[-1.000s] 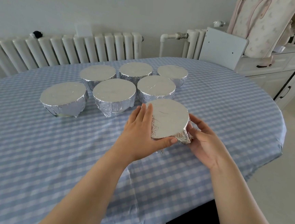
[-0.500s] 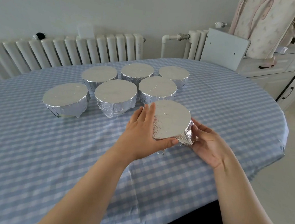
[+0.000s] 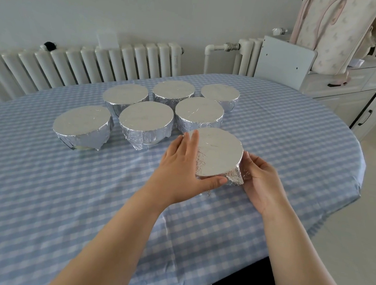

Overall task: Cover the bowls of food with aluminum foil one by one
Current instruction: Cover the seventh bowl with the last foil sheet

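Observation:
A foil-covered bowl point(image 3: 219, 155) sits on the blue checked tablecloth point(image 3: 42, 186), nearest to me. My left hand point(image 3: 180, 171) presses against its left side, thumb under the near rim. On the right side, my right hand point(image 3: 256, 180) cups the crumpled foil skirt. Both hands grip this bowl. Behind it stand several other bowls wrapped in foil: one at far left point(image 3: 82, 126), one in the middle point(image 3: 145, 120), one just behind point(image 3: 198, 112), and three more in the back row point(image 3: 126, 95) point(image 3: 173, 90) point(image 3: 220, 93). No food shows under the foil.
A white radiator point(image 3: 87, 65) runs along the wall behind the table. At the right stand a white cabinet point(image 3: 357, 93) with a fabric bag point(image 3: 333, 30) on it and a grey board point(image 3: 285, 60). The table's edge curves close on the right.
My hands stay on the nearest bowl. The right hand's fingers have closed in tighter on the foil at the bowl's right side. The other bowls have not moved.

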A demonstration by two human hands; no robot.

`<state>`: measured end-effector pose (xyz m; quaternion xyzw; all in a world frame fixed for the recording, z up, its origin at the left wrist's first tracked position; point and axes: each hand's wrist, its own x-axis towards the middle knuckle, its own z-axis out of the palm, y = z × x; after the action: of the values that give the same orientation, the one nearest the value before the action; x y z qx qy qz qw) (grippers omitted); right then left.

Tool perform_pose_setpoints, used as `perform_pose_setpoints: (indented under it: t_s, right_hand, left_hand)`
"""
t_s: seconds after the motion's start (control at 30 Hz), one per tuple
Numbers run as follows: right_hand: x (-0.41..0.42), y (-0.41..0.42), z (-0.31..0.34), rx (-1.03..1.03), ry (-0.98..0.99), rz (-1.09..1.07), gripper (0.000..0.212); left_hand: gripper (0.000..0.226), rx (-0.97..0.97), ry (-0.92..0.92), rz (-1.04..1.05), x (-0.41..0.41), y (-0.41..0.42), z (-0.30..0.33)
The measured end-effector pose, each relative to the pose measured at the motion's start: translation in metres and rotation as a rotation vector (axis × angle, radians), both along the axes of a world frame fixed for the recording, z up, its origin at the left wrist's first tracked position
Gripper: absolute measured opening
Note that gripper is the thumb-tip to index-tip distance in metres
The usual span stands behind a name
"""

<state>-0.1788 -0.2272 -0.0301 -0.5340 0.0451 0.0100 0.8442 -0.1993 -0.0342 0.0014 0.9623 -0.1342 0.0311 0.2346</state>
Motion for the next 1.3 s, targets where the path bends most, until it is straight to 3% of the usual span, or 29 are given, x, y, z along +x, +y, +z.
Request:
perform_pose_setpoints:
  t_s: [0.43,1.03,1.3]
  right_hand:
    - [-0.003,0.026,0.003,-0.003,0.018,-0.286,0.022]
    - [0.012,0.021,0.0,0.037,0.103,-0.178,0.009]
    - [0.012,0.026,-0.001,-0.018,0.108,-0.295,0.015]
  left_hand:
    - [0.134,-0.013,0.011,0.012,-0.002,-0.001,0.002]
    - [0.126,-0.044,0.006,0.011,0.0,-0.002,0.004]
    - [0.131,-0.053,-0.017,0.013,0.004,0.001,-0.003]
